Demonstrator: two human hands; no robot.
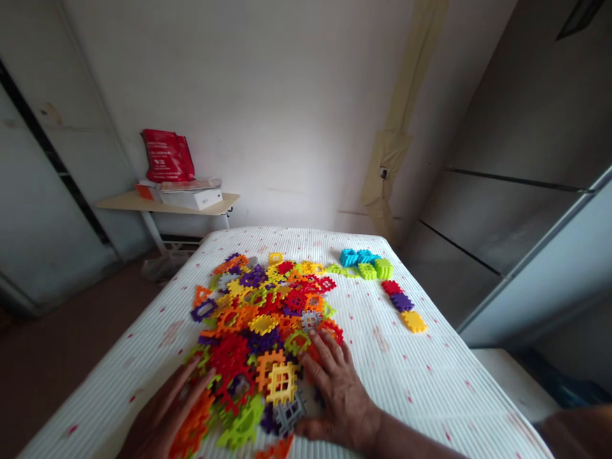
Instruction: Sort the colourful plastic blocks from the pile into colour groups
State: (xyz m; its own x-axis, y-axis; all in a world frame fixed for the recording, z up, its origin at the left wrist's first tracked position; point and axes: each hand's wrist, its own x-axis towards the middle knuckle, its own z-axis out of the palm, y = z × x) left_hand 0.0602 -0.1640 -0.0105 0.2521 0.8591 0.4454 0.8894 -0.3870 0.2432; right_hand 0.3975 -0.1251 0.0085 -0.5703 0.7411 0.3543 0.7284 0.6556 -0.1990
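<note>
A wide heap of plastic interlocking building pieces (228,354) in red, orange, yellow, green, purple and grey covers the middle of the bed-like surface (377,389). My left hand (167,408) rests at the heap's near left edge, fingers stretched out over orange and green pieces. On the right side, my right hand (337,389) lies with spread fingers against the heap, its fingertips by a grey piece (310,320) and its thumb beside a grey window piece (289,413). A yellow window piece (282,382) lies on top between the hands. Neither hand grips anything that I can see.
Blue stacked pieces (358,257) and green stacked pieces (383,268) stand at the far right. Nearer lie a red piece (391,287), a purple piece (401,301) and a yellow piece (414,322) in a line. A side table (119,201) holds a red bag (167,156).
</note>
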